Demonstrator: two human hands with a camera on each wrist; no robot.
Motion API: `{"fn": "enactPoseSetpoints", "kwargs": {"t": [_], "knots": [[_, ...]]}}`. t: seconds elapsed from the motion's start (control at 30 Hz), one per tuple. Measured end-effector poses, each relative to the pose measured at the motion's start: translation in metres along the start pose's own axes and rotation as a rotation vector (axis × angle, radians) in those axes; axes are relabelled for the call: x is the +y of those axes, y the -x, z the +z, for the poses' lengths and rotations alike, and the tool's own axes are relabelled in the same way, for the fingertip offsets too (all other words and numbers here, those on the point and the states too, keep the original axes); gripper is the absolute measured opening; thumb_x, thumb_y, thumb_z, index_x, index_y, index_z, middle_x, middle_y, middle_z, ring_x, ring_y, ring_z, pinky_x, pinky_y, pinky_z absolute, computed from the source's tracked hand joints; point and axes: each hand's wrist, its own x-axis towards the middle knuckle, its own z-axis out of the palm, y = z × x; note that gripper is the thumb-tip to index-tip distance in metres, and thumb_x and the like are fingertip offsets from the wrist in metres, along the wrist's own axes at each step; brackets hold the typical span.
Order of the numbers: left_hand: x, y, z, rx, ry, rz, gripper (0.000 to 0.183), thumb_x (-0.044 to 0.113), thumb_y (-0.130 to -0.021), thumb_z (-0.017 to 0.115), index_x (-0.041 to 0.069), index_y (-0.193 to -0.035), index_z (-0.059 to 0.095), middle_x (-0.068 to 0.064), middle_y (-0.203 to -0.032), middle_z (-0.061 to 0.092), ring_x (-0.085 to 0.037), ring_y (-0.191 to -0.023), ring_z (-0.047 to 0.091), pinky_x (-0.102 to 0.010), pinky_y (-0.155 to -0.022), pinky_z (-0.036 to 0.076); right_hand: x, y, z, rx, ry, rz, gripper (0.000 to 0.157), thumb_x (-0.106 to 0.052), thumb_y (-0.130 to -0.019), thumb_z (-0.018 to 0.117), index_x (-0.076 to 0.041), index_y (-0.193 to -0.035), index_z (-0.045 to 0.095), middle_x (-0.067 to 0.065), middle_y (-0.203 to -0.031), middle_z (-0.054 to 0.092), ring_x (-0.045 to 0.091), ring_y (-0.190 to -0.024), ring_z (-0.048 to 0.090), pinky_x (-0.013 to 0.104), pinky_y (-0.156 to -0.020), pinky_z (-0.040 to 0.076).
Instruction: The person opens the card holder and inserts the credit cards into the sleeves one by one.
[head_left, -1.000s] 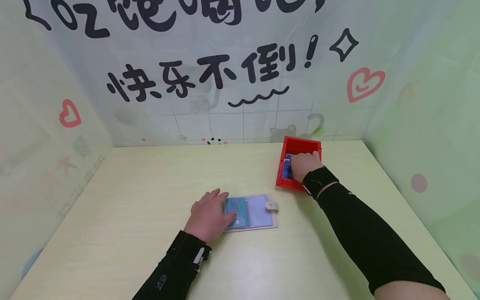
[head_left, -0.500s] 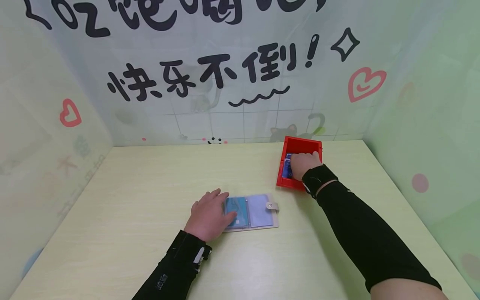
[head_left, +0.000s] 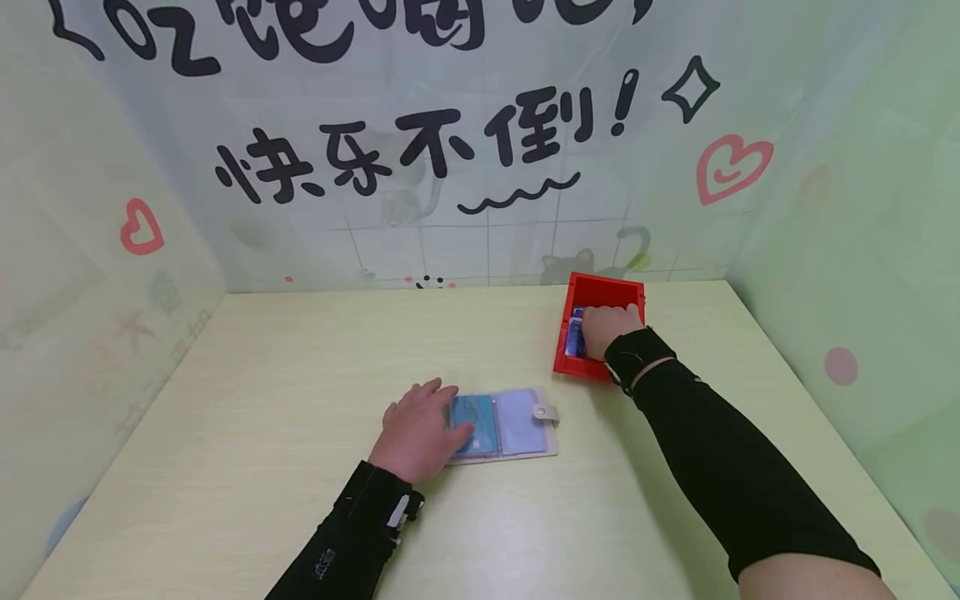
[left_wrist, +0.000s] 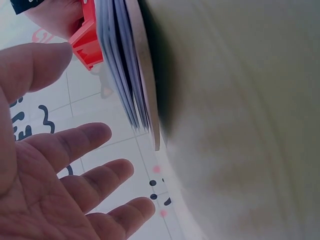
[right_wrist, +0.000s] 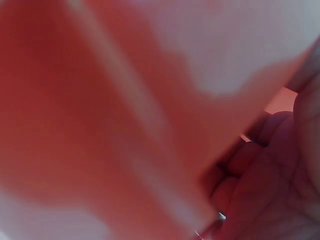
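A small card holder (head_left: 522,422) lies opened flat on the table, with a blue card (head_left: 476,422) in its left clear pocket and a snap strap at the right. My left hand (head_left: 420,429) is at its left edge. In the left wrist view, the fingers (left_wrist: 107,172) are spread loosely and apart from the pocket pages (left_wrist: 117,55). My right hand (head_left: 609,331) reaches down into a red box (head_left: 602,289), beside a dark blue card (head_left: 575,333). The right wrist view shows curled fingers (right_wrist: 237,162) behind a blurred reddish surface; whether they pinch anything is hidden.
The pale wooden table (head_left: 300,358) extends around the holder. Behind it stands a printed backdrop (head_left: 420,192) with black lettering, and the red box sits near that back edge. Light green panels (head_left: 847,250) rise at the sides.
Both hands stay almost where they were. The right forearm shifts very slightly; the red box and the card holder keep their places.
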Motion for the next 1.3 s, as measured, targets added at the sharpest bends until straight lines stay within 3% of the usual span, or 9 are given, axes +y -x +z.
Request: {"fn": "enactPoseSetpoints", "kwargs": {"t": [0.4,0.67,0.9,1.0,1.1,1.2,1.3], "knots": [[-0.001,0.000,0.002,-0.005,-0.004,-0.002,0.061,0.042,-0.096,0.072,0.009,-0.147,0.062,-0.019,-0.159,0.051,-0.046,-0.149,0.044,-0.074,-0.115,0.035,-0.007,0.011,-0.007,0.026,0.039,0.020,0.046,-0.020,-0.096,0.070,0.006,-0.133,0.060,0.025,-0.123,0.070,0.041,-0.107,0.063,0.059,-0.108,0.046],[-0.001,-0.001,0.003,-0.006,-0.010,0.004,0.062,0.043,-0.097,0.072,0.009,-0.147,0.061,-0.019,-0.159,0.051,-0.044,-0.150,0.044,-0.073,-0.115,0.036,-0.005,0.022,-0.014,0.114,-0.053,0.042,0.024,-0.015,-0.096,0.069,-0.001,-0.116,0.067,0.017,-0.109,0.079,0.036,-0.108,0.068,0.068,-0.115,0.040],[-0.001,0.000,0.002,-0.010,-0.009,0.001,0.062,0.043,-0.097,0.071,0.009,-0.148,0.060,-0.019,-0.159,0.050,-0.045,-0.150,0.043,-0.073,-0.115,0.036,-0.002,0.033,-0.022,0.105,-0.135,0.021,0.026,-0.015,-0.097,0.067,0.000,-0.118,0.066,0.018,-0.112,0.076,0.035,-0.105,0.065,0.066,-0.107,0.047],[-0.002,-0.001,0.003,-0.010,-0.005,0.000,0.063,0.043,-0.097,0.071,0.009,-0.149,0.059,-0.019,-0.160,0.050,-0.046,-0.150,0.043,-0.073,-0.116,0.035,0.000,0.040,-0.028,0.104,-0.197,0.032,0.026,-0.015,-0.098,0.066,0.002,-0.118,0.067,0.018,-0.110,0.075,0.034,-0.099,0.066,0.062,-0.101,0.054],[-0.002,-0.001,0.003,-0.007,-0.002,0.001,0.063,0.042,-0.097,0.072,0.010,-0.149,0.059,-0.019,-0.159,0.050,-0.045,-0.150,0.043,-0.072,-0.116,0.036,0.002,0.050,-0.036,0.097,-0.321,0.058,0.026,-0.014,-0.101,0.063,0.003,-0.120,0.066,0.020,-0.110,0.072,0.031,-0.087,0.067,0.047,-0.082,0.063],[-0.001,-0.001,0.003,-0.006,-0.004,0.003,0.063,0.043,-0.097,0.072,0.010,-0.149,0.059,-0.018,-0.159,0.051,-0.043,-0.150,0.044,-0.071,-0.115,0.037,0.002,0.061,-0.040,0.118,-0.459,0.085,0.023,-0.014,-0.105,0.060,0.003,-0.120,0.062,0.023,-0.111,0.068,0.029,-0.079,0.067,0.032,-0.060,0.060],[-0.001,-0.001,0.003,-0.005,-0.001,0.006,0.064,0.043,-0.097,0.073,0.010,-0.150,0.058,-0.018,-0.159,0.051,-0.043,-0.149,0.045,-0.070,-0.115,0.037,0.000,0.071,-0.042,0.172,-0.571,0.109,0.022,-0.017,-0.108,0.058,0.001,-0.122,0.059,0.023,-0.113,0.065,0.031,-0.082,0.066,0.028,-0.058,0.058]]}}
